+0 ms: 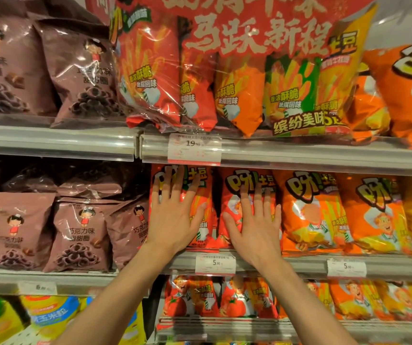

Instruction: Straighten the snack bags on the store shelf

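Two red snack bags stand side by side on the middle shelf point(299, 266). My left hand point(175, 215) lies flat with fingers spread on the front of the left red bag point(203, 195). My right hand point(257, 222) lies flat, fingers spread, on the right red bag point(232, 190). Neither hand grips anything; the palms press against the bag fronts. Orange bags point(309, 210) of the same brand continue in a row to the right, upright and close together.
Brown chocolate ring-snack bags point(80, 235) fill the shelf to the left. A large clear multipack point(225, 78) sits on the shelf above, overhanging its price rail point(299, 155). More red and orange bags point(225, 300) fill the shelf below. Price tags point(215, 263) hang on the rails.
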`<state>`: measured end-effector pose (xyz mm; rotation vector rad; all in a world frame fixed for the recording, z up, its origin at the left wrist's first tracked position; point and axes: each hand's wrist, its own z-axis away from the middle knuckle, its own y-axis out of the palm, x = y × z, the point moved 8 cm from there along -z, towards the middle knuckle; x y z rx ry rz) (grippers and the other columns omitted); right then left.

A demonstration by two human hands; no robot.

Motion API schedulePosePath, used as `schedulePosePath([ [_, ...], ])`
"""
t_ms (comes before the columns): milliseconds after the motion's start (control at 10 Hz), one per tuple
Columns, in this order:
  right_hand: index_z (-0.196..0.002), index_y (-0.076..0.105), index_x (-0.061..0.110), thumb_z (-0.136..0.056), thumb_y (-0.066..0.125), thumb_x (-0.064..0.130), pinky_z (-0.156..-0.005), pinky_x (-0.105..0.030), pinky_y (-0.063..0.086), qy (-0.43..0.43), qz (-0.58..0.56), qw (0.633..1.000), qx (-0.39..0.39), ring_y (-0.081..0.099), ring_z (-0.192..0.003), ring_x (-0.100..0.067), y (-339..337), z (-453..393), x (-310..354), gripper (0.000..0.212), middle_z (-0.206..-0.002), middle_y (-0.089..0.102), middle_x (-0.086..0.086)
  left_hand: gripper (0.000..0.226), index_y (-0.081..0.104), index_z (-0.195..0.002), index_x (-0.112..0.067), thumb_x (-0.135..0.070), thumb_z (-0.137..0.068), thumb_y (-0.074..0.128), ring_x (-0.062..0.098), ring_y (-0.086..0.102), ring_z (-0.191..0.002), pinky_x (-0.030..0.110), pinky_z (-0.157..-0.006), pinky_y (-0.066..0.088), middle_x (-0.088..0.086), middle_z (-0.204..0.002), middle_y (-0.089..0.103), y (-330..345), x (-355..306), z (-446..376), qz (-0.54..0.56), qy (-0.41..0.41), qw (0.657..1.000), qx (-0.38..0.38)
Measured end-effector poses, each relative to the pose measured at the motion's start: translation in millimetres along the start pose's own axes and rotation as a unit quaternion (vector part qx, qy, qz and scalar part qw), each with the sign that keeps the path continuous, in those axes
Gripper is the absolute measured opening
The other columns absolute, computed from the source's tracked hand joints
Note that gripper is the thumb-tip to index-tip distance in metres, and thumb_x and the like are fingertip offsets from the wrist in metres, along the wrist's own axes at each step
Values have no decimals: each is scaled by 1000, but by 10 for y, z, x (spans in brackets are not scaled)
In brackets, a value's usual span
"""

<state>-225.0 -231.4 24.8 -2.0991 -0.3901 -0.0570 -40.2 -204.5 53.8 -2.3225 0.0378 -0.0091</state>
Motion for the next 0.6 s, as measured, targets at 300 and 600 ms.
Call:
schedulePosePath([
  [300,-149,38,21,-100,38,57,-122,-40,22,-25,-81,996,15,23,-149,-22,-267,57,-139,61,-158,35,-6,53,49,-139,-15,-48,-98,44,35,45,-126,51,-108,35,15,-128,54,-227,36,114,74,16,997,-19],
  [600,-120,65,20,-96,57,40,-85,-29,47,-41,-121,990,-54,61,-107,-18,-617,234,-368,33,-114,66,4,56,46,-145,-17,-43,-96,50,29,36,-142,48,-113,36,9,-147,45,-597,3,340,142,5,989,-41],
])
